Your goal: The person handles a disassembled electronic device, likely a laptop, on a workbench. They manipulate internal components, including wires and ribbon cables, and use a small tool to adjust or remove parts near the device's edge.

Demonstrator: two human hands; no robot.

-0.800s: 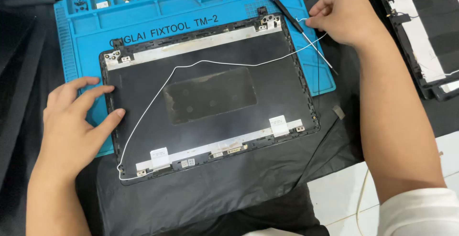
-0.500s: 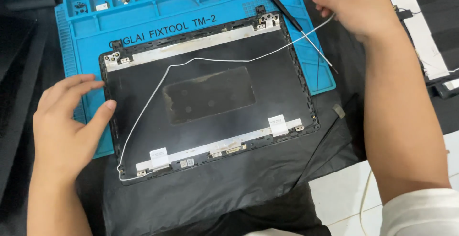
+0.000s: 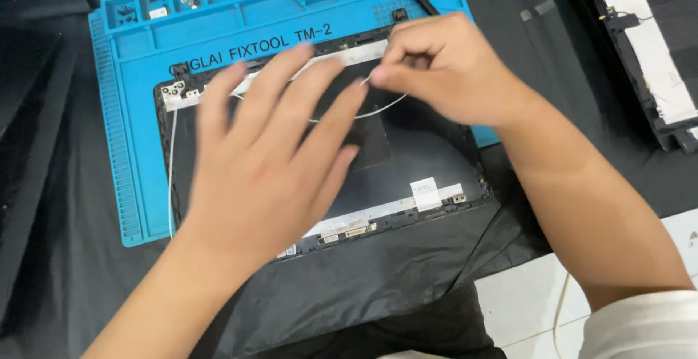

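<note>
Our right hand [image 3: 451, 68] pinches the white cable [image 3: 378, 110]; our left hand [image 3: 269, 155] hovers spread, grasping nothing, over the laptop lid [image 3: 407, 163]. Both have moved inward from the lid's edges.

Only one view exists, from a camera worn on the person's head. It looks steeply down and slightly forward onto the work surface, so the far edge of the scene lies at 12 o'clock and the person's own body at 6 o'clock. It sits close: the left hand [image 3: 269, 163] and the right hand [image 3: 443, 75] fill much of the middle, with both forearms entering from 6 and 5 o'clock. The blue mat [image 3: 240, 17] stretches from the centre toward 11 o'clock, its top edge cut off. The laptop lid [image 3: 407, 163] lies near the centre. With no second view, nothing is shared.
</note>
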